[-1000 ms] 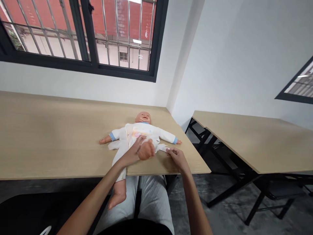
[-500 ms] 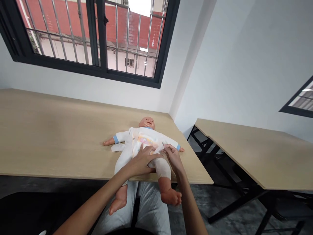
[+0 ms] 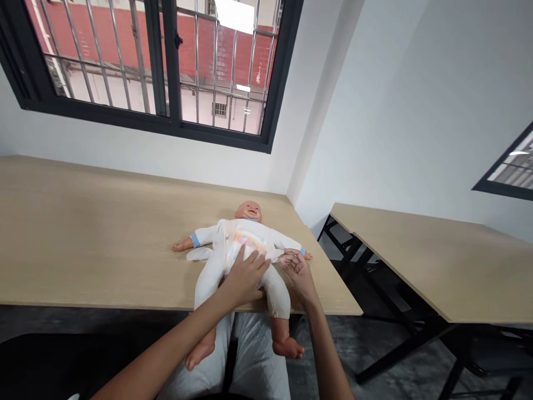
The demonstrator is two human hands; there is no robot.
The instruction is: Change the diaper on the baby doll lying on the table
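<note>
The left hand (image 3: 246, 274) lies spread on the doll (image 3: 249, 234), seemingly to steady it, while the right hand (image 3: 301, 273) curls (grip unclear) beside its hip.

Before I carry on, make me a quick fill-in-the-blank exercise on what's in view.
1. The doll lies on its ____ on the nearer table.
2. The sleeve cuffs on its white outfit are ____.
3. The left hand lies over the doll's lower front, between its two ____.
4. The doll's feet extend past the table's near ____.

Missing words: back; blue; legs; edge.
</note>
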